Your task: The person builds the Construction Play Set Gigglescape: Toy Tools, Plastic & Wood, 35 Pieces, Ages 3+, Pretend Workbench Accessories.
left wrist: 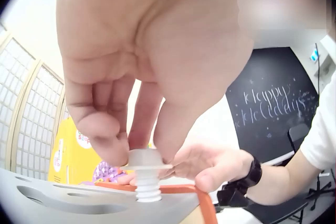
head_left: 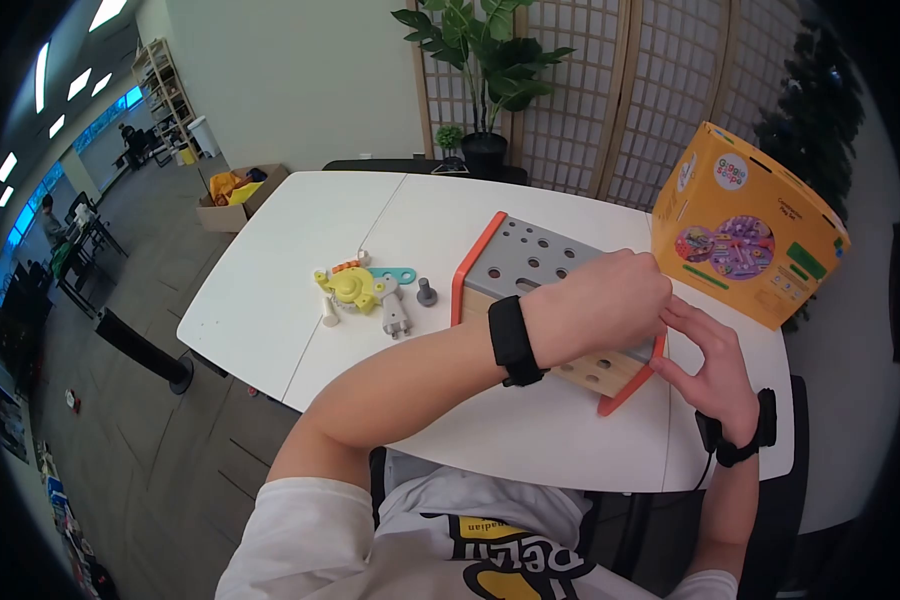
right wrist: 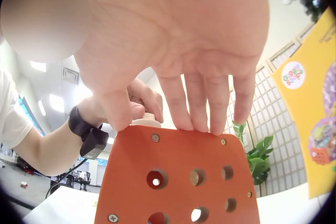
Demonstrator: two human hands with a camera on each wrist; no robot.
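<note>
A toy workbench [head_left: 495,262] with a grey perforated top, orange ends and a pale wooden front stands on the table. My left hand [head_left: 605,305] reaches across it and pinches the head of a white toy bolt [left wrist: 148,174]. The bolt's threaded shank stands upright in a hole of the grey top, near the right end. My right hand [head_left: 715,370] is beside that end, its straight fingers [right wrist: 197,103] and thumb touching the top edge of the orange end panel [right wrist: 184,153]. In the head view my left hand hides the bolt.
Left of the workbench lie a yellow toy piece [head_left: 350,288], a turquoise strip [head_left: 395,274], a grey toy piece [head_left: 394,312] and a grey bolt [head_left: 427,292]. An orange-yellow box [head_left: 750,215] stands at the back right of the white table [head_left: 255,270].
</note>
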